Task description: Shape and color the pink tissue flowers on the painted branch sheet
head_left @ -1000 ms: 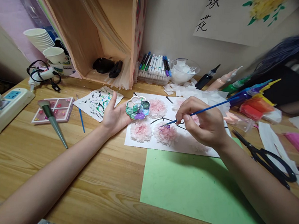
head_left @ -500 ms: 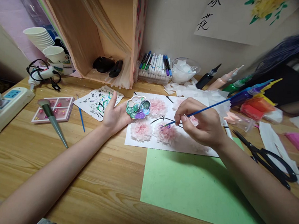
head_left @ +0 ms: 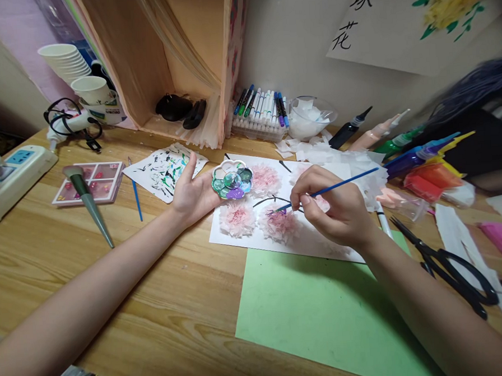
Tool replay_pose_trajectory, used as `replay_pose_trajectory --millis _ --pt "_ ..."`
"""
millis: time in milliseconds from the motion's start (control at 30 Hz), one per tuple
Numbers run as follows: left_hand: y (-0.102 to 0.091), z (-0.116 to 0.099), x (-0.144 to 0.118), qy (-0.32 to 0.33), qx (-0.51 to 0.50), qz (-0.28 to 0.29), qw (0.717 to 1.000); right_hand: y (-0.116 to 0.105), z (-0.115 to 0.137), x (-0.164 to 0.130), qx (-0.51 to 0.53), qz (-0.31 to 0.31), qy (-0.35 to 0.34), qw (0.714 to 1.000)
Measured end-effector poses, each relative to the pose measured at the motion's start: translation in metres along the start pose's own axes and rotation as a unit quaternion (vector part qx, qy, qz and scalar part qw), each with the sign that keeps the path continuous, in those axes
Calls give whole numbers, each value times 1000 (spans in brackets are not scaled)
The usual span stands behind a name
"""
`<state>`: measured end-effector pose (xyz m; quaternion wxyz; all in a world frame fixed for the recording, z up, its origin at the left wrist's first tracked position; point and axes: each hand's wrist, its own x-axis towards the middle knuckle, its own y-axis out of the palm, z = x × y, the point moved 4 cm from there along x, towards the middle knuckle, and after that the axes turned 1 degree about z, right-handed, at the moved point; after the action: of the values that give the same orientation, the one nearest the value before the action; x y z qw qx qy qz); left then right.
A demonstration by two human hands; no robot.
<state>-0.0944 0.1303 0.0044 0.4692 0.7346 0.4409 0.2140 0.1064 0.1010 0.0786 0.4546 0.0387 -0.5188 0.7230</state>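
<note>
A blue brush (head_left: 331,189) is pinched in the right hand (head_left: 340,208), tip leftward on a pink flower (head_left: 280,223); the palette (head_left: 231,180) is cradled by the left hand (head_left: 192,194).

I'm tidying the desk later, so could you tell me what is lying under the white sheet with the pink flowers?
The white sheet lies on the wooden desk. Its near edge seems to overlap the green paper. Anything beneath its middle is covered.
</note>
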Motion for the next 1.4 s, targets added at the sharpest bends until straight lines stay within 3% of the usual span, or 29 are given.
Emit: replay_pose_trajectory --millis 433,1400 --pt "0 0 0 7 23 1 1000 -2 -7 -4 61 -23 43 997" --pt "-1 0 0 11 37 -5 999 0 -13 -4 60 -34 72 995"
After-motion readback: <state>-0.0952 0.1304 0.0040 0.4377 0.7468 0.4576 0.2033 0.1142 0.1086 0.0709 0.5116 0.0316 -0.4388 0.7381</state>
